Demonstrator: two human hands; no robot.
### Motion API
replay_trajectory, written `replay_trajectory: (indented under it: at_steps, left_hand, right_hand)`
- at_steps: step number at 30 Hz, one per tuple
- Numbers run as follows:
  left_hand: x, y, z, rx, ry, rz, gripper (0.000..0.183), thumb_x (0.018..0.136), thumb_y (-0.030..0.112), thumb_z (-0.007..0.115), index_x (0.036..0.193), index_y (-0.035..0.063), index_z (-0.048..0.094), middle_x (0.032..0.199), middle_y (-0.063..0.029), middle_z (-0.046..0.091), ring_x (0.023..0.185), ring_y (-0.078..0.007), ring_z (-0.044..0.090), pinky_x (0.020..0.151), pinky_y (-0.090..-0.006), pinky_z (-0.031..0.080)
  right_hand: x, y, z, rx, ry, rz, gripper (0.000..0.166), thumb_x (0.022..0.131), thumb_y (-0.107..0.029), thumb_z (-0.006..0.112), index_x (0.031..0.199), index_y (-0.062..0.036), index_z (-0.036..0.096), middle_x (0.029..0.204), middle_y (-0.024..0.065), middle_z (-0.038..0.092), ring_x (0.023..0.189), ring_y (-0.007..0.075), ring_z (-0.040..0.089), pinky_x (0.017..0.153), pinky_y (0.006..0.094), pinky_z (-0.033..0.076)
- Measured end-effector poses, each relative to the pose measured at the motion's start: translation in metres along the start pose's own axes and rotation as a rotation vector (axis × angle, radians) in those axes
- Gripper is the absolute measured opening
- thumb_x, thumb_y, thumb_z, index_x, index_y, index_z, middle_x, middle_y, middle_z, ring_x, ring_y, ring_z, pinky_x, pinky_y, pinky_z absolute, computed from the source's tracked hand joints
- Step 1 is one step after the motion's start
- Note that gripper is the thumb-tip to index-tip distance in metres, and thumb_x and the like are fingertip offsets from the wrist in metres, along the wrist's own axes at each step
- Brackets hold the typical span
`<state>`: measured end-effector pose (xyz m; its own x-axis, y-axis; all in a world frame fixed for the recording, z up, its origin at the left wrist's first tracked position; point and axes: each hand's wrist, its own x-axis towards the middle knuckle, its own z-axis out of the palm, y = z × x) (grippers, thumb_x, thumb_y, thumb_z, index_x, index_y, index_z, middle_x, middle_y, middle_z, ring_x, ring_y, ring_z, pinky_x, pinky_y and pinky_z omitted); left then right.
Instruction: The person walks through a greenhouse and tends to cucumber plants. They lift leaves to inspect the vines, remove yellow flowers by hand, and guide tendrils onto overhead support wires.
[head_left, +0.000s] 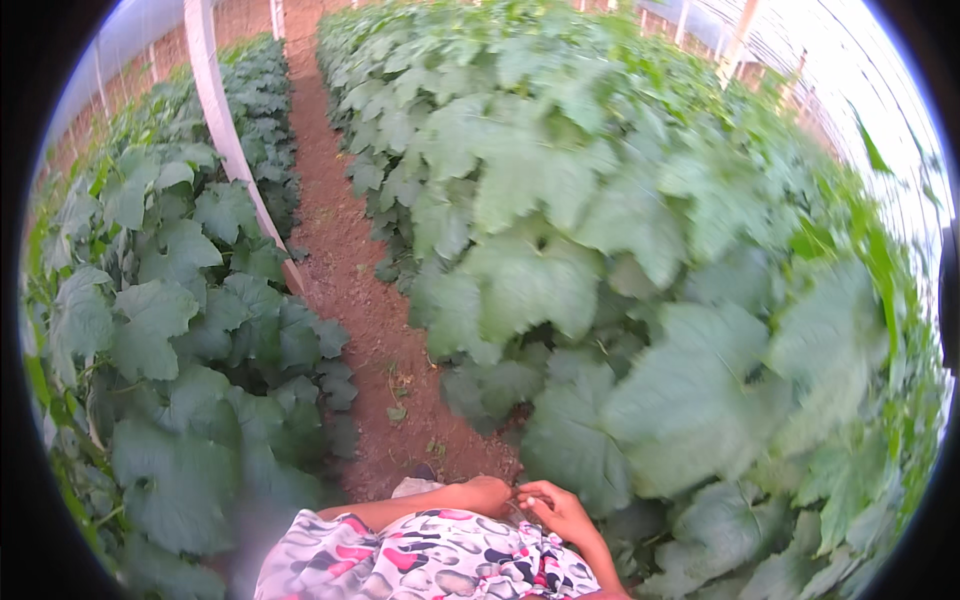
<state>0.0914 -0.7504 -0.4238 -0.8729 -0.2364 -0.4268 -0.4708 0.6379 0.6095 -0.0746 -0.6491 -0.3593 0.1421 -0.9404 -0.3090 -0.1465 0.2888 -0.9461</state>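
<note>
My left hand (486, 495) reaches across the front of my patterned shirt (435, 555), its fingers curled. Beside it, my right hand (553, 508) has bent fingers, and the fingertips of both hands meet or nearly meet. Something small and pale may be between or just below them, too blurred to name. Broad lobed leaves (577, 435) of a vine crop, cucumber-like, stand right next to my right hand. Below my left forearm, a light trouser leg (416, 487) and a dark shoe tip (424, 471) show.
A reddish dirt path (337, 225) runs ahead between a left plant row (165, 315) and a taller right row (525, 165). A white post (217, 112) leans at the path's left edge. Fallen leaf scraps (396, 412) lie on the soil. Greenhouse film (847, 67) arches at the right.
</note>
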Motion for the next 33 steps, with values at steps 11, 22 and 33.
replay_trajectory:
  at_steps: [11,22,33]
  left_hand:
    - [-0.107,-0.183,-0.084,-0.18,0.11,-0.356,0.038,0.086,0.034,0.054,0.112,0.0066,0.062,0.1,-0.0203,0.065,0.094,-0.0373,0.062,0.083,-0.0452,0.048]
    - [-0.118,-0.328,-0.15,-0.325,0.39,-0.474,0.035,0.082,0.03,0.06,0.1,0.0002,0.065,0.094,-0.0212,0.066,0.092,-0.0352,0.064,0.08,-0.0443,0.049]
    - [-0.084,-0.491,-0.342,-0.246,0.349,-0.479,0.032,0.079,0.029,0.059,0.102,0.0061,0.065,0.094,-0.0227,0.065,0.089,-0.0377,0.063,0.08,-0.046,0.049]
  right_hand:
    - [0.246,-0.087,0.099,-0.399,-0.294,-0.097,0.029,0.089,-0.015,0.054,0.115,-0.0021,0.056,0.104,0.0136,0.064,0.094,0.0217,0.062,0.081,0.0337,0.049]
    - [0.437,-0.102,0.134,-0.395,-0.591,-0.081,0.029,0.089,-0.016,0.053,0.115,-0.0034,0.056,0.099,0.0156,0.063,0.09,0.0262,0.06,0.079,0.0354,0.046]
    - [0.677,-0.166,0.09,-0.291,-0.334,-0.071,0.024,0.089,-0.01,0.053,0.112,-0.003,0.057,0.1,0.015,0.065,0.091,0.0197,0.064,0.079,0.0323,0.05]
